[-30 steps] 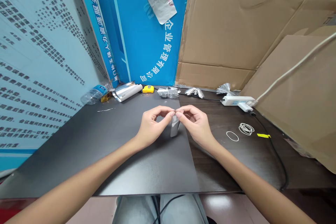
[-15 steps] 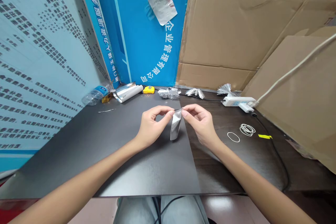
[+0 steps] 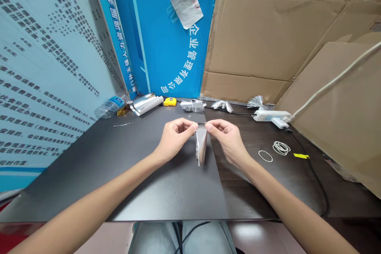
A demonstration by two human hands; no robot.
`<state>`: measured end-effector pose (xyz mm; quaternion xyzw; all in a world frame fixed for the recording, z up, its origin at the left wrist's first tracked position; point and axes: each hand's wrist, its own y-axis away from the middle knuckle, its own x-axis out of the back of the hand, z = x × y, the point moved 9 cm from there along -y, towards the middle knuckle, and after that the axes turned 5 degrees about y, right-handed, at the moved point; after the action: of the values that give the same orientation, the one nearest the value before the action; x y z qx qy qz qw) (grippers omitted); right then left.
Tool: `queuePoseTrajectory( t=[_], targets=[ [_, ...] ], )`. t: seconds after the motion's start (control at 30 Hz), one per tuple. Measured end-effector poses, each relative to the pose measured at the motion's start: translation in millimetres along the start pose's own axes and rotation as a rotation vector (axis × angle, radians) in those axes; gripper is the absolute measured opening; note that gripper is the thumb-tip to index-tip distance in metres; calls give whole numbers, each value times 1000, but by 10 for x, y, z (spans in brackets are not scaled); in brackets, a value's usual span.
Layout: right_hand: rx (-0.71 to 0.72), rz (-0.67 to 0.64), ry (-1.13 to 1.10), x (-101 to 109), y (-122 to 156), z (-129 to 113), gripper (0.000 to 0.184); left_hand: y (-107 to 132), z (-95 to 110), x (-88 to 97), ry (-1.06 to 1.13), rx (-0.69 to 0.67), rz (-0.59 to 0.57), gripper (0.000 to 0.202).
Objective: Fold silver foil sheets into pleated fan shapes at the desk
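A small, shiny silver foil-like piece (image 3: 201, 143) hangs between my hands, above the desk. Its kind is hard to tell; it is narrow, creased and reaches down like a folded strip or packet. My left hand (image 3: 177, 137) pinches its top at the left corner between thumb and forefinger. On the opposite corner, my right hand (image 3: 225, 137) holds it with the same pinch. A thin dark line, perhaps a wire or the top edge, spans the short gap between the fingertips.
Along the back stand a plastic bottle (image 3: 110, 107), a foil roll (image 3: 148, 105), a yellow tape measure (image 3: 170, 101), silver tie bundles (image 3: 193, 105) and a power strip (image 3: 271, 116). White rubber bands (image 3: 281, 148) and a yellow strip (image 3: 301, 156) lie right, beside a black cable (image 3: 317, 184).
The silver piece has turned and now hangs straighter and a little lower. My fingertips are about as far apart as before, both still pinching.
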<state>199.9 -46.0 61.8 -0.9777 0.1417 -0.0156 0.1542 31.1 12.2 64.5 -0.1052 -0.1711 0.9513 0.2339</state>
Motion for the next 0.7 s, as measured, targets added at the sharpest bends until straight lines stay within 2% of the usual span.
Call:
queuePoseTrajectory(
  t=[0.2,0.43,0.7],
  targets=[
    [-134,-104,-43,-86,41,156,36,-8,-18,41,-37,6,35,33],
    [-116,-40,7,-59,3,160,37,-19,-52,44,-39,11,27,32],
    [-137,-125,-24,-112,63,194,33,-47,-62,135,-32,11,82,32]
  ],
)
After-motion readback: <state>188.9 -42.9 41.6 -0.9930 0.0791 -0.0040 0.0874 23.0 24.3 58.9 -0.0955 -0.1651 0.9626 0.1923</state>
